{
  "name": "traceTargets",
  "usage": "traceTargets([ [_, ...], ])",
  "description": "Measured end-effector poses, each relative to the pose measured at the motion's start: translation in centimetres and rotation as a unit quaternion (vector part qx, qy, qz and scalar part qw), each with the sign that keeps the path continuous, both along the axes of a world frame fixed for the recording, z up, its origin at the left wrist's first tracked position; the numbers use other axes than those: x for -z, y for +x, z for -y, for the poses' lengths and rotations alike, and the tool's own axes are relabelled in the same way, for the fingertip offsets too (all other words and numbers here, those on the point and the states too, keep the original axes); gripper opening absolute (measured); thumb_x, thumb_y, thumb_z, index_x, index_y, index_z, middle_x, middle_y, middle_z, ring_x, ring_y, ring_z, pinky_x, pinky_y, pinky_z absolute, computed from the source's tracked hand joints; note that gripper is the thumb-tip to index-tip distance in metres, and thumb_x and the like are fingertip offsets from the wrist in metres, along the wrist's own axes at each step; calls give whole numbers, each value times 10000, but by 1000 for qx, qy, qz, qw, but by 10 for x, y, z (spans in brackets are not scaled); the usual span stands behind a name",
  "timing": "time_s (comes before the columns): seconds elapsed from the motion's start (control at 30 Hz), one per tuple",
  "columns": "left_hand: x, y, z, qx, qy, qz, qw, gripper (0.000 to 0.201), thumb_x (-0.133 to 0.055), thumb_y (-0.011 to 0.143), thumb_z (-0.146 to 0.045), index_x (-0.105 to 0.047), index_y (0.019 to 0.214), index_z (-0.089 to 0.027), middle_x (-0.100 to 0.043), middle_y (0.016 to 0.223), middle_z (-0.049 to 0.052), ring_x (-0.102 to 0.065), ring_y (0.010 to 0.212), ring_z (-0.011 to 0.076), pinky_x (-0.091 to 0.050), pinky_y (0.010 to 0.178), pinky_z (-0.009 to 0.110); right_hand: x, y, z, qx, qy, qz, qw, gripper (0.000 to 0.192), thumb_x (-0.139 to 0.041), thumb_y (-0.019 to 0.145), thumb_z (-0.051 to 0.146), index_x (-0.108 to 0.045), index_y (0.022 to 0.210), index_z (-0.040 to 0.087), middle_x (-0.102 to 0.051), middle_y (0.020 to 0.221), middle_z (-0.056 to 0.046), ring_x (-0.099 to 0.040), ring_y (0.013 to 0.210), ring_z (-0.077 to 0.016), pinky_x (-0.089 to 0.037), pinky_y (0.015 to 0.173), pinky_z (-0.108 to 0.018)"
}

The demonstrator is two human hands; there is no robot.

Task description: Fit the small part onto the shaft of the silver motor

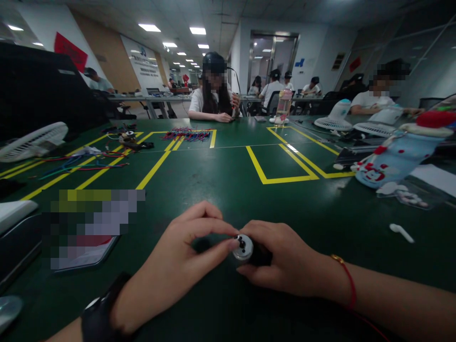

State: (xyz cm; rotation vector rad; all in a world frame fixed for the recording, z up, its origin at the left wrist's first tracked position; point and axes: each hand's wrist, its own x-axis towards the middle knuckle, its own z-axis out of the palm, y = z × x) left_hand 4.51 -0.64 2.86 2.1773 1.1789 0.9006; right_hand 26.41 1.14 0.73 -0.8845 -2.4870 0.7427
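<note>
A short cylinder [243, 249] has a pale metal end face with several small dark holes or spots, and its body is dark. My right hand [281, 256] is closed around that body, with the end face turned up toward me. Thumb and forefinger of my left hand [199, 237] come together at the left edge of the face, in a pinch. Whether something tiny sits between those fingertips, I cannot make out. Both hands are low over the green tabletop [199, 185], near its front edge.
A phone [103, 251] lies left of my hands. On the right are a white earbud [402, 232], a blue bottle [395, 156] and small fans [335, 116]. Bundled wires [187, 135] lie across the table, where a person [213, 95] sits. Loose wires [81, 161] lie left.
</note>
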Motion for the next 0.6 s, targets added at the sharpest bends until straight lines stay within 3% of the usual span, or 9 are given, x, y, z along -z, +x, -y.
traceTargets([
  [0.47,-7,9,7,24,-16,-14,999,160,-588,883,-208,-703,954,-294,-557,891,-12,-557,824,143,-442,701,249,2,0,0,-2,13,7,1000,225,-673,779,306,-599,951,183,-613,888,-10,-530,726,-140,-376,611,-249],
  [0.6,0,-1,1,-19,-62,17,998,172,-541,913,-286,-671,1023,-265,-581,915,1,-563,830,161,-432,720,274,2,0,0,-3,5,-9,1000,300,-679,780,300,-593,1049,198,-635,977,-13,-564,802,-150,-412,680,-256],
])
